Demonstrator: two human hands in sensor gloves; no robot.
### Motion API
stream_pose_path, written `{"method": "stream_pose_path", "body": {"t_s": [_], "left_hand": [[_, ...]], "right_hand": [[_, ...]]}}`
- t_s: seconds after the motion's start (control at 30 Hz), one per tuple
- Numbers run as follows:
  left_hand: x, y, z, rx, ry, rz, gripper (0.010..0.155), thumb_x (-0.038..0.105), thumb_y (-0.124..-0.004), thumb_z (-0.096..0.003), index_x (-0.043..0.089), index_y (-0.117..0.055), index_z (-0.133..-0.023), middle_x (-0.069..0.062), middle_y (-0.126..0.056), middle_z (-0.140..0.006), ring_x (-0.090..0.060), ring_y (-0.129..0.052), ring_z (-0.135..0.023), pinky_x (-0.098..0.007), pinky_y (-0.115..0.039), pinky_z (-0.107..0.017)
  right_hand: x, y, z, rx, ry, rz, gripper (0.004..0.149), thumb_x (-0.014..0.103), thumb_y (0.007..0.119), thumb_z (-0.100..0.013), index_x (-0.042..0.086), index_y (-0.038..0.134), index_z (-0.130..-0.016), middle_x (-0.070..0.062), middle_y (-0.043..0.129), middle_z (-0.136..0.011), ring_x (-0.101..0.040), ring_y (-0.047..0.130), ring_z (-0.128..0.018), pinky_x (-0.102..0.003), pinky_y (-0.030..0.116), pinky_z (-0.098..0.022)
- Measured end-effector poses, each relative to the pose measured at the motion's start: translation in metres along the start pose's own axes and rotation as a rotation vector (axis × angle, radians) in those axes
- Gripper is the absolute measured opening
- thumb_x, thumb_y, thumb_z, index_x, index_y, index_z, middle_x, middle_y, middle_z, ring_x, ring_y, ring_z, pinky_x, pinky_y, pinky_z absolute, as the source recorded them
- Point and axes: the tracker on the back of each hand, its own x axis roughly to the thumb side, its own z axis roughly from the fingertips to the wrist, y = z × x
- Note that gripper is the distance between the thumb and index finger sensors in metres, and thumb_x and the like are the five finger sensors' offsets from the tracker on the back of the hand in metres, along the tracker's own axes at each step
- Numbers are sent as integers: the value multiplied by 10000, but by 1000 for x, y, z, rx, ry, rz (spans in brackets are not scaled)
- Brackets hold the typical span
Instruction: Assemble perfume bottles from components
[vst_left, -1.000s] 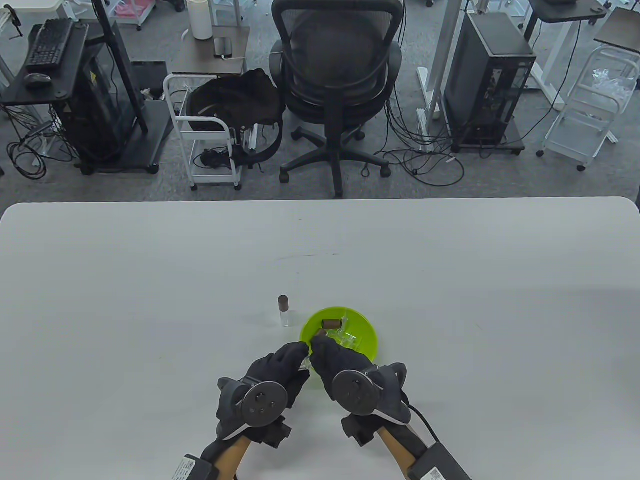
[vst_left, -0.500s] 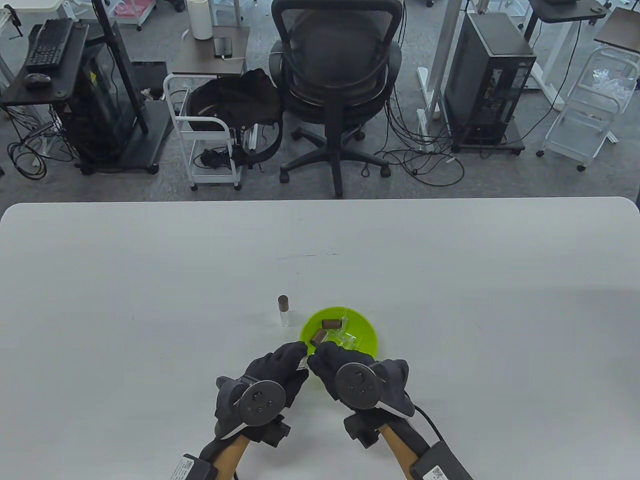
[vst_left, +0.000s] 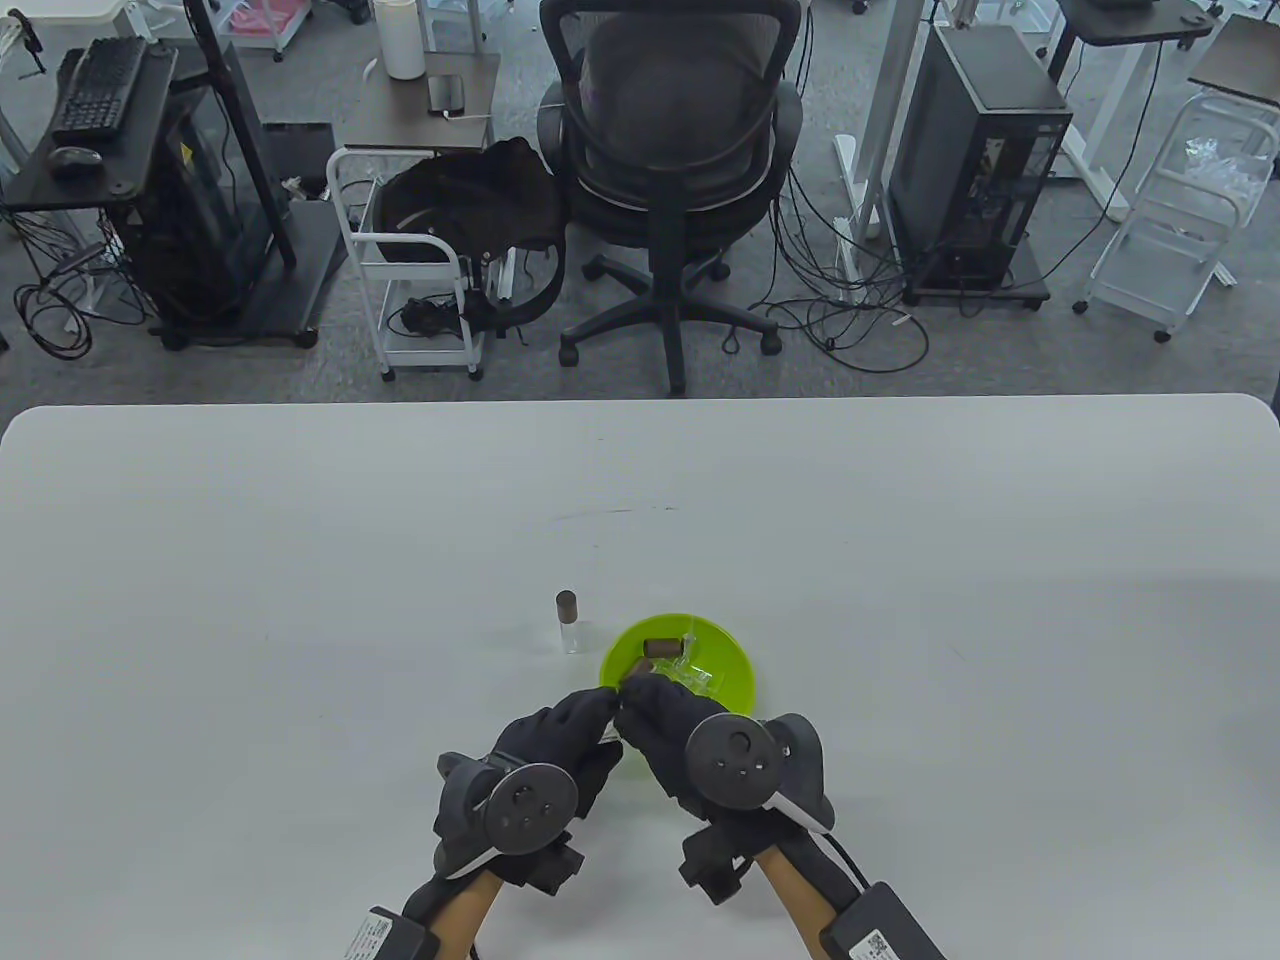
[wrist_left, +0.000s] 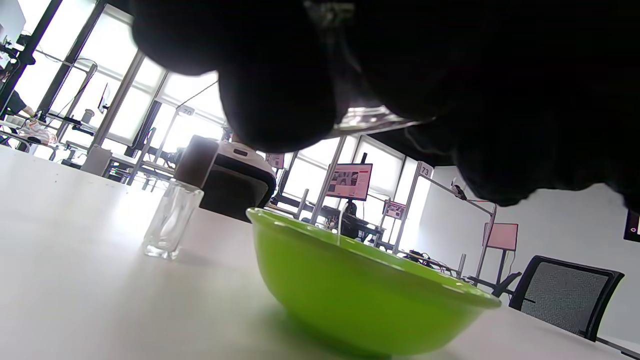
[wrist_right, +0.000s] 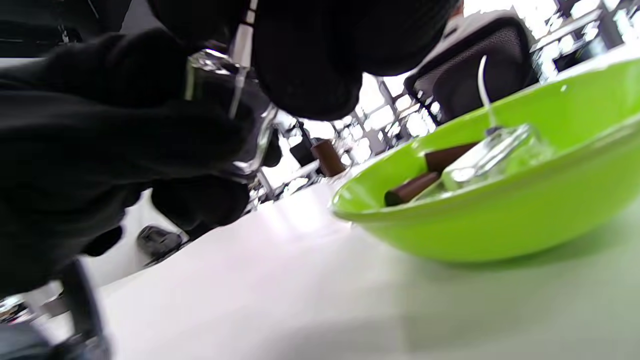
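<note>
My left hand (vst_left: 598, 706) holds a small clear glass bottle (wrist_right: 225, 95) just above the table, at the near-left rim of the green bowl (vst_left: 735, 690). My right hand (vst_left: 632, 700) meets it fingertip to fingertip and pinches a sprayer at the bottle's top. Its thin white tube (wrist_right: 236, 75) runs down into the glass. The gloves hide most of the bottle in the table view; a strip of glass (wrist_left: 370, 116) shows under the left fingers. A finished bottle with a brown cap (vst_left: 567, 620) stands upright left of the bowl.
Inside the bowl lie two brown caps (wrist_right: 415, 187) and loose clear bottles (wrist_right: 495, 155), one with a tube sticking up. The white table (vst_left: 300, 560) spreads wide around the hands. An office chair (vst_left: 670, 150) stands beyond the far edge.
My right hand has rolled slightly, its tracker shifting right, and its fingertips closed back against the left hand's. The left hand has barely moved.
</note>
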Motion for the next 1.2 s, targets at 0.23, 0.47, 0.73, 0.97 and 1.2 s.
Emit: {"method": "stream_pose_path", "body": {"t_s": [0.23, 0.47, 0.73, 0.97, 1.2], "left_hand": [[6, -1, 0, -1, -25, 3, 524, 414, -825, -459, 190, -752, -928, -81, -937, -853, -151, -1046, -499, -250, -880, -435], [11, -5, 0, -14, -42, -33, 526, 418, -826, -456, 186, -759, -923, -81, -946, -839, -145, -1047, -487, -244, -882, -426], [8, -4, 1, -19, -45, -22, 525, 417, -824, -453, 194, -753, -923, -73, -941, -847, -149, -1046, -494, -249, -879, -430], [5, -4, 1, -23, -30, -23, 525, 416, -824, -453, 196, -752, -925, -73, -938, -851, -148, -1044, -496, -248, -878, -433], [9, -5, 1, -15, -45, -41, 530, 415, -823, -457, 183, -751, -928, -84, -940, -844, -150, -1043, -490, -249, -877, -429]], "right_hand": [[4, 2, 1, -100, 39, 196, 521, 402, 513, -638, 14, 687, -940, -94, 901, -609, -48, 954, -352, -334, 864, -419], [10, 9, 2, -169, 87, 223, 457, 369, 564, -662, 79, 600, -1013, -172, 853, -720, -112, 951, -454, -388, 835, -488], [2, 1, 1, -61, 23, 112, 489, 414, 551, -645, 78, 651, -986, -158, 902, -655, -90, 973, -409, -367, 860, -456], [4, -2, 0, 66, -14, 155, 525, 283, 658, -603, 43, 570, -1061, -181, 859, -800, -114, 994, -586, -398, 864, -576], [4, 4, 1, -31, 39, 284, 543, 431, 505, -639, 26, 689, -949, -104, 903, -647, -103, 967, -403, -381, 846, -455]]}}
